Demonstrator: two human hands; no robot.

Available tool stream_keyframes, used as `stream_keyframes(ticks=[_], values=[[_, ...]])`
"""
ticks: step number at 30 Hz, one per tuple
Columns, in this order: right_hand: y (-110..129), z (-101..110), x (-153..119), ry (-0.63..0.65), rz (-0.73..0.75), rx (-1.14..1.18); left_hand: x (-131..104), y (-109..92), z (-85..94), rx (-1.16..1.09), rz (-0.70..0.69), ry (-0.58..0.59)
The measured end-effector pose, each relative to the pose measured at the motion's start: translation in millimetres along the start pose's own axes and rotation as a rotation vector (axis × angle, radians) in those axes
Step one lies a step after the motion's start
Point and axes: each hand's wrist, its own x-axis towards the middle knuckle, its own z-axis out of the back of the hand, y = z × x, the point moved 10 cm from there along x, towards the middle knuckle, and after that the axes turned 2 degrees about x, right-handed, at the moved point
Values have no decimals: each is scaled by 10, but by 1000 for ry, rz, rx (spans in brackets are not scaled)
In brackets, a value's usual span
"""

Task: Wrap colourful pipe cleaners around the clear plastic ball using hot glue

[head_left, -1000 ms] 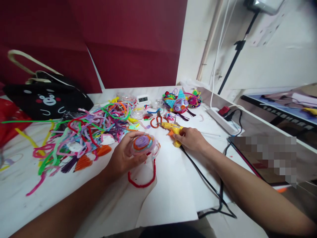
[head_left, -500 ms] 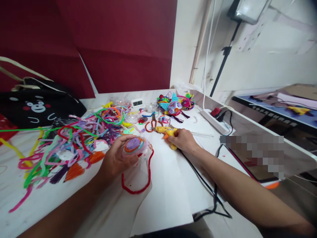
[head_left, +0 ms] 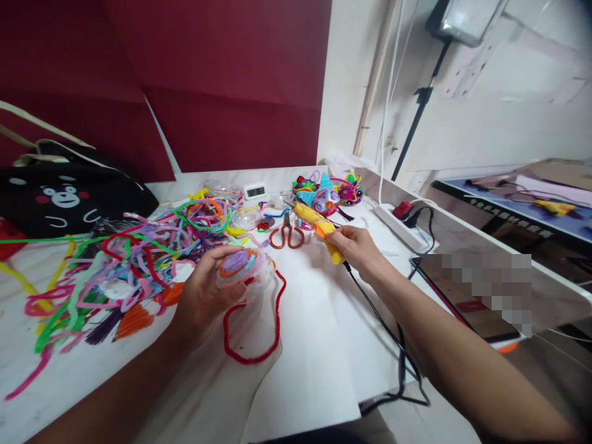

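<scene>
My left hand [head_left: 203, 290] is wrapped round a clear ball [head_left: 245, 271] decorated with coiled pipe cleaners in purple, orange and light blue. From the ball a long red pipe cleaner [head_left: 252, 359] hangs in a loop towards the white paper. On the other side, my right hand [head_left: 354, 246] grips a yellow hot glue gun [head_left: 319, 222], raised above the table with its nozzle pointing away to the left. Orange-handled scissors [head_left: 287, 234] lie on the table beyond and between the hands.
A heap of pipe cleaners [head_left: 152, 246] and tassels covers the left. Finished decorated balls [head_left: 326, 200] stand at the back beside a small clock [head_left: 255, 192]. A power strip [head_left: 407, 228], black cord [head_left: 379, 317] and tablet [head_left: 467, 299] are on the right; a black bag [head_left: 65, 191] sits far left.
My right hand has lifted the glue gun off the table and tilted its nozzle upward. The scissors show more fully now. My left hand with the ball has shifted slightly left.
</scene>
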Motion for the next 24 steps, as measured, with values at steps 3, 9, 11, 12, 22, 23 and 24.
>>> stream_keyframes(ticks=[3,9,11,12,22,23,24], values=[[101,28,-60,7,44,249,12,22,7,-24,33,-13],[205,12,-187,82,66,662,26,31,1,-99,88,-59],[215,-61,-230,151,54,706,25,43,13,-143,105,-86],[215,-93,-251,177,55,721,27,56,10,-164,118,-86],[381,-366,-578,419,258,602,42,77,-56,-206,189,-65],[409,-389,-616,437,274,587,43,69,-71,-206,189,-59],[432,-408,-647,451,288,577,45,62,-76,-205,186,-60]])
